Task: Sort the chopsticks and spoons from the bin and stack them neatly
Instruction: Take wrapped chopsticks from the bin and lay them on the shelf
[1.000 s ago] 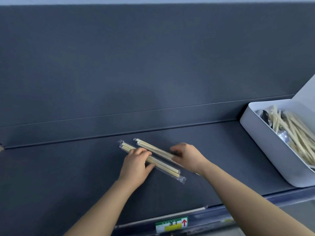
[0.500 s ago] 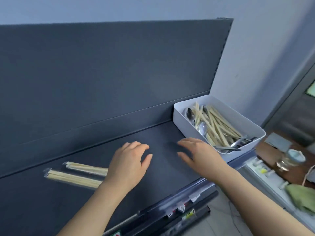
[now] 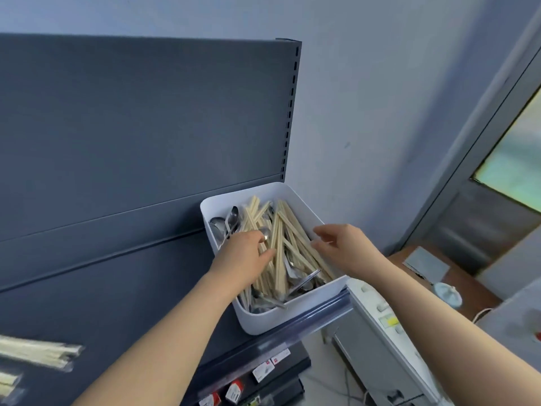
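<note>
A white bin (image 3: 292, 313) stands at the right end of the dark shelf (image 3: 131, 282). It holds several wrapped chopsticks (image 3: 282, 235) and metal spoons (image 3: 231, 219) in a jumble. My left hand (image 3: 246, 254) reaches into the bin, fingers down among the chopsticks; whether it grips one is hidden. Over the bin's right side hovers my right hand (image 3: 339, 247), fingers loosely spread, holding nothing. Two wrapped chopstick packs (image 3: 38, 354) lie on the shelf at the far left, blurred.
The shelf's back panel (image 3: 146, 127) rises behind the bin. A pale wall and a door (image 3: 483, 215) are to the right. Below the shelf edge are price tags (image 3: 263, 373), a white appliance (image 3: 380, 332) and a brown table (image 3: 456, 285).
Both hands left the two chopstick packs on the shelf and moved right to the bin. My view swung right, so the packs now sit at the far left.
</note>
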Action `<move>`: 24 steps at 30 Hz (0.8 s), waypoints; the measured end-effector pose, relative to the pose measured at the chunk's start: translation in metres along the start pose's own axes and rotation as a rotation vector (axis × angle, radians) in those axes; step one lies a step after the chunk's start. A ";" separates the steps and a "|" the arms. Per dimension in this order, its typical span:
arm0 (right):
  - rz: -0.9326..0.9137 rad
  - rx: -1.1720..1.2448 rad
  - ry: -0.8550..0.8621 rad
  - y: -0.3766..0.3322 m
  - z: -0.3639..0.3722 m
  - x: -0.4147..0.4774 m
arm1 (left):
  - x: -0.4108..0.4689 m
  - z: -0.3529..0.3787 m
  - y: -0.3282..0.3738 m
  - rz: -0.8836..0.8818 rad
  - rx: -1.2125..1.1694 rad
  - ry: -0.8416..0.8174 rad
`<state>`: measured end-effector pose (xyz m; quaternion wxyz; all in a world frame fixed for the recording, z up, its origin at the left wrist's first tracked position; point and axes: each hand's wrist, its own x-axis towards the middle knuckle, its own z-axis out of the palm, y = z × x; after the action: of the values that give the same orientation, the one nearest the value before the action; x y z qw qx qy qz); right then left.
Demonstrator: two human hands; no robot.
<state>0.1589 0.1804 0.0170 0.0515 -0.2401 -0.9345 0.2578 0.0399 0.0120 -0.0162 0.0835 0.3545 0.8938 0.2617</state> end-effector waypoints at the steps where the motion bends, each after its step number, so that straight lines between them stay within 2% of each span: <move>1: 0.024 0.008 -0.026 0.004 0.002 0.011 | 0.011 0.006 0.003 -0.036 0.021 -0.037; 4: 0.086 0.005 -0.147 0.016 0.013 0.044 | 0.037 0.022 0.009 -0.141 0.100 -0.143; 7: 0.108 -0.019 -0.264 0.025 0.029 0.070 | 0.055 0.035 0.009 -0.195 0.131 -0.148; 11: 0.135 -0.060 -0.333 0.032 0.043 0.092 | 0.070 0.037 -0.003 -0.266 -0.046 -0.076; 13: 0.141 -0.084 -0.335 0.033 0.048 0.097 | 0.075 0.035 -0.012 -0.319 -0.099 -0.071; 18: 0.124 -0.095 -0.291 0.032 0.061 0.101 | 0.077 0.033 -0.022 -0.325 -0.145 -0.116; 24: 0.143 -0.021 -0.176 0.027 0.061 0.107 | 0.077 0.031 -0.024 -0.372 -0.379 -0.157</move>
<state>0.0631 0.2234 -0.0524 -0.0518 -0.2831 -0.9185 0.2710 -0.0206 0.0623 -0.0520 0.2639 0.1814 0.8695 0.3760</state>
